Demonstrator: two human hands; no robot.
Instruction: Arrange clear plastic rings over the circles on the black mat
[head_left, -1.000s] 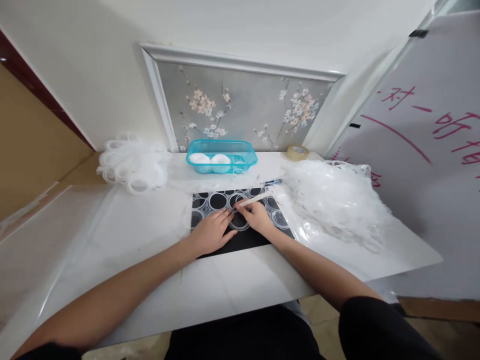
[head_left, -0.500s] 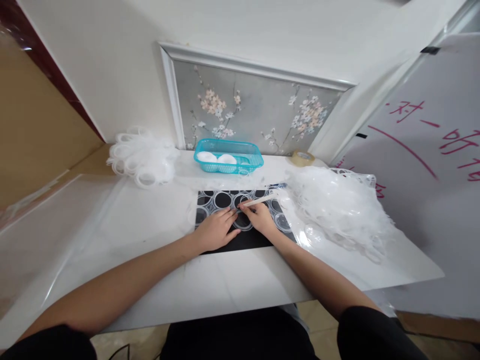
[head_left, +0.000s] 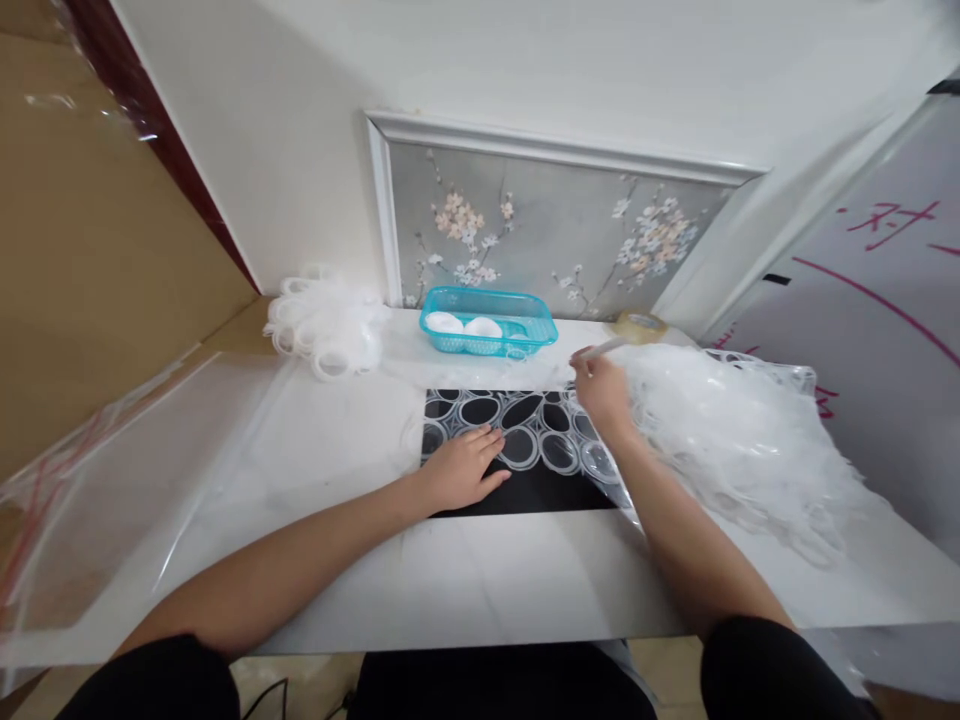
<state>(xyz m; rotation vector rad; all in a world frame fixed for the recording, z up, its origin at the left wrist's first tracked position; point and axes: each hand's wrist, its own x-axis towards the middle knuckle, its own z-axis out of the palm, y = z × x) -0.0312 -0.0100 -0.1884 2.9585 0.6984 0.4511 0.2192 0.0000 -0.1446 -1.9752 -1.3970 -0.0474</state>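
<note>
A black mat [head_left: 547,490] lies on the white table [head_left: 465,580], covered with several clear plastic rings [head_left: 517,445]. My left hand [head_left: 461,468] rests flat on the mat's left part, fingers stretched out over a ring. My right hand [head_left: 600,385] is raised at the mat's far right corner, closed around a thin pale stick [head_left: 606,348] that points up and right. It is beside a big heap of clear plastic sheet scraps [head_left: 742,440].
A turquoise basket [head_left: 536,335] with two white round pieces stands at the back by a flowered wall panel. A pile of white rings [head_left: 322,325] sits back left, a tape roll [head_left: 639,325] back right. A whiteboard with red writing leans on the right.
My right hand lifted off the mat with the stick and moved right and away, toward the plastic heap. My left hand stayed on the mat. The view shifted left.
</note>
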